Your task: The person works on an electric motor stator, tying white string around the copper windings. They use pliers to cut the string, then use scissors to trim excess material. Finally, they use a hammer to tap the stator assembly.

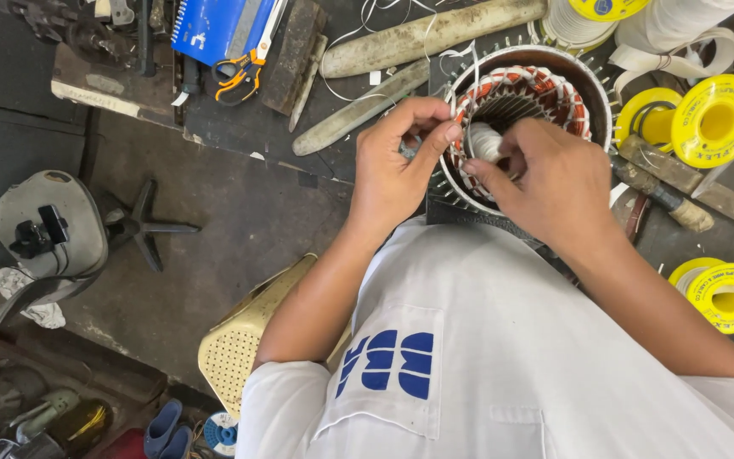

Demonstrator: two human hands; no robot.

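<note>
Both our hands meet at the near rim of the motor stator (527, 102). Our right hand (545, 178) is closed around a small roll of white tape (486, 140), thumb and fingers pinched on it just inside the bore. Our left hand (401, 161) pinches shut beside it, fingertips on what looks like the tape's free end or a white lacing cord at the coil edge; which of the two we cannot tell. The stator sits upright directly beyond the grip, its open end facing us, red-and-white bound windings (554, 85) ringing the bore and white strands trailing over the far rim. By our judgement the step in hand is binding the coil ends: the roll goes through and around the winding while the other hand keeps the strand taut. The next move calls for steady tension and a clean pass of the roll between coil and steel shell, without snagging the loose strands. Right of the grip lie yellow spools (715, 119), and another yellow spool (728, 296) nearer us. Beyond and left of the grip lie two long pale wooden sticks (367, 106), orange-handled scissors (239, 72) and a blue notebook (214, 30), all on the dark workbench (239, 127). Below left, near our elbow, a cream plastic stool (244, 340).
</note>
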